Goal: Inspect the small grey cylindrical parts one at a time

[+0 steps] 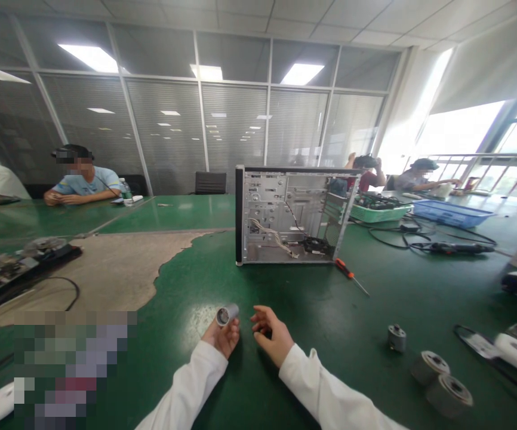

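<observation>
The green table (187, 280) is stretching out beneath and all around my hands. The open computer case (303, 209) is standing upright on it, ahead of my hands and slightly to their right. Beyond it, farther to the right of my hands, the blue basket (453, 220) and the green basket (379, 215) are sitting near each other. My right hand (273, 334) is hovering just beside my left hand (223, 337), the two not touching, its fingers curving loosely with the thumb apart. Ahead and to the right of it, the orange-handled screwdriver (345, 269) is lying by the case's lower corner. Well to the right of my hands, two thick metal cylinders (450, 395) are resting close together, and a smaller metal cylinder (396, 338) is standing near them. My left fingers and thumb are gripping a grey cylinder (228, 313), its end tilting upward.
</observation>
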Motion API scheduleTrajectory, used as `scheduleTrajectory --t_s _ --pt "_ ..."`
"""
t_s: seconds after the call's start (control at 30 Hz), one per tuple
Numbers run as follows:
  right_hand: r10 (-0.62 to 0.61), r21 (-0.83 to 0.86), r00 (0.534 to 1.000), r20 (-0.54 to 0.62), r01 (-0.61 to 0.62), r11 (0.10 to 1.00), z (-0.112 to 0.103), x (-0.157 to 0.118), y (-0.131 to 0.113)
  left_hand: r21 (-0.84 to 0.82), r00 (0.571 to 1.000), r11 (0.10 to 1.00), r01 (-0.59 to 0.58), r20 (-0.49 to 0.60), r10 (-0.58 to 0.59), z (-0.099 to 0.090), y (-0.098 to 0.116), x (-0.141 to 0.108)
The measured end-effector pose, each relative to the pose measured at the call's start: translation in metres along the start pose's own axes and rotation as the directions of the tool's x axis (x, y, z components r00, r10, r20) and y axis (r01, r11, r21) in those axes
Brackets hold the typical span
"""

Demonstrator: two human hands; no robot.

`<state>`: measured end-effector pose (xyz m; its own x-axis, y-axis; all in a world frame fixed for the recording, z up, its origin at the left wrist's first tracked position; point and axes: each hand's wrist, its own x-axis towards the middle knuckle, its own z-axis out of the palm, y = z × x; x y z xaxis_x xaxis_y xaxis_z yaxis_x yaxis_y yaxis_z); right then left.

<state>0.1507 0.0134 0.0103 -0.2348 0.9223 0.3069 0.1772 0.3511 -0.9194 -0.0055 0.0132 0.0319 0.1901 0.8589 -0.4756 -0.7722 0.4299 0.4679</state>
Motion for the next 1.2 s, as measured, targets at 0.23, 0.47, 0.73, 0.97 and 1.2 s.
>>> scheduleTrajectory --t_s 0.23,0.47,0.73,0.97,1.2 --pt "-0.048 0.187 0.997 0.061 0.036 0.982 0.003 -0.004 -0.007 0.129 1.0 0.991 0.027 -0.013 -0.025 0.004 -0.005 0.0" --pt "0.02 0.452 0.997 0.07 -0.049 0.891 0.011 -0.005 -0.002 0.351 0.991 0.927 -0.133 0.026 0.132 -0.005 -0.017 0.009" --pt "0.053 0.563 0.993 0.108 -0.105 0.82 0.009 0.001 0.005 0.408 0.99 0.911 -0.063 -0.088 0.107 0.003 -0.018 0.008" --pt "0.08 0.647 0.984 0.161 -0.166 0.744 0.005 0.003 0.006 0.413 0.997 0.908 -0.074 0.054 0.057 0.002 -0.016 0.001" --pt "0.116 0.694 0.988 0.102 -0.154 0.703 0.007 0.006 0.01 0.4 0.992 0.913 -0.08 0.123 0.033 0.001 -0.014 -0.001"
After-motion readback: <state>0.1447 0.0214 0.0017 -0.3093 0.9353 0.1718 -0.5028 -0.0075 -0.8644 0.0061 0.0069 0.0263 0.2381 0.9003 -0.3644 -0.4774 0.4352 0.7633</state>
